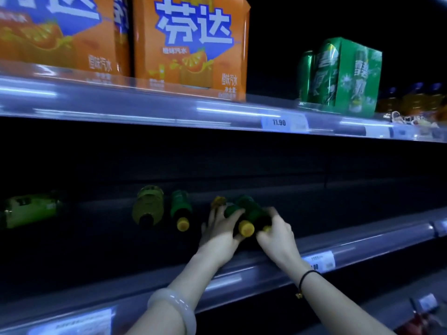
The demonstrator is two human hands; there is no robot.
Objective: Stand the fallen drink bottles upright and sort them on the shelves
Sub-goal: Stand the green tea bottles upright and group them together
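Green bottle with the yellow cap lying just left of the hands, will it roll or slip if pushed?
The green bottle lies on its side, so a sideways nudge would probably roll it. Its body looks like smooth plastic, likely slick rather than fragile. The neighbouring yellowish bottle may stop it.

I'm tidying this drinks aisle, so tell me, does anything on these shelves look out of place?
Yes. On the middle shelf, bottles lie on their sides: a pale green bottle far left, a yellow bottle, a yellow-capped green bottle, and the green bottles gripped by the left hand and right hand.
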